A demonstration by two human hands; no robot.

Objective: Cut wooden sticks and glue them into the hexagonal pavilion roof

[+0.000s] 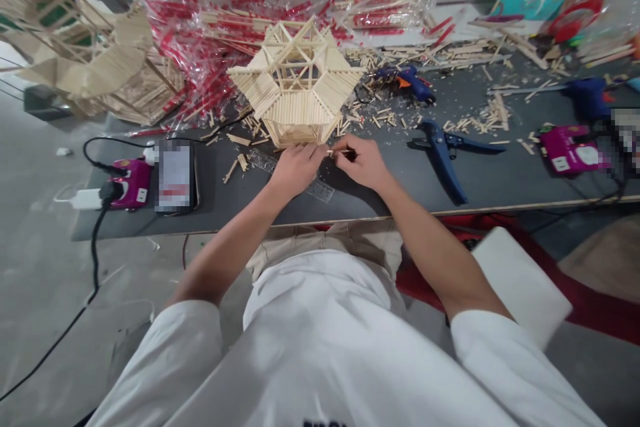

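My left hand [299, 170] is closed, its fingertips pinching a short wooden stick [329, 153] just in front of the stick model. My right hand [364, 161] is curled in a pinch around a thin, dark, pen-like object [349, 152], its tip close to the stick. Beneath the left hand lies a clear plastic ruler [320, 191], partly covered by the fingers. Behind both hands stands a six-sided model [297, 107] built of pale sticks, with flared roof panels and an open lattice top.
Blue cutters [445, 153] lie right of my hands, with a blue glue gun [410, 82] behind. A phone [175, 177] and a purple power strip [131, 183] sit left. Stick offcuts, red-marked plastic bags [200, 33] and another stick structure [100, 73] surround the work area.
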